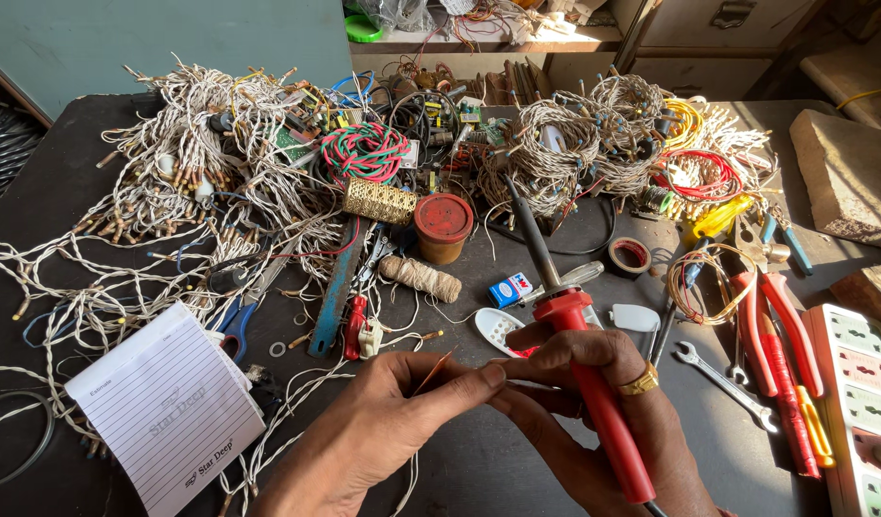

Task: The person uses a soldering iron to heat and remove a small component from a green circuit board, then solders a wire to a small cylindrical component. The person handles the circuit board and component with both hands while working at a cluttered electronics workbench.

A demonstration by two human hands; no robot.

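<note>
My right hand (594, 383), with a gold ring on one finger, holds a red-handled soldering iron (594, 383); its dark metal tip (529, 230) points away from me over the table. My left hand (393, 412) pinches a thin copper-coloured wire end (433, 371) between thumb and fingers. Both hands' fingertips meet at that wire, low in the middle of the view. A white oval plastic part (496, 330) lies just beyond the hands.
Bundles of white twisted wire (172, 191) cover the dark table (57, 153). Also there: a lined notepad (168, 416), a red-lidded jar (443, 227), a twine spool (421, 278), a tape roll (630, 256), red-handled pliers (776, 325), a spanner (723, 383) and a white power strip (862, 402).
</note>
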